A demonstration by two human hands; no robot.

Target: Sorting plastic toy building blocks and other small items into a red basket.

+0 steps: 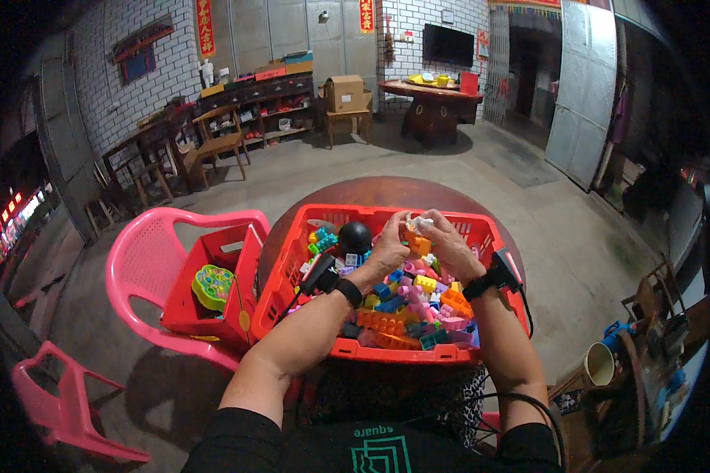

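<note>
My left hand (388, 248) and my right hand (451, 248) meet above the far side of a red plastic basket (306, 225). Between their closed fingertips is a small white piece (420, 224), too small and partly covered to name its kind. Just below the fingers is an orange toy block (420, 245); whether a hand touches it I cannot tell. Loose building blocks in many colours fill the basket, among them a yellow block (425, 284) and a long orange block (380, 322). A black ball (355, 238) lies left of my left hand.
Under the basket is a round brown table (371, 189). To the left, a pink plastic chair (138, 256) bears a red box (183, 293) with a green flower-shaped toy (212, 287). Another pink chair (51, 394) stands lower left. Clutter with a pale bucket (599, 364) is at right.
</note>
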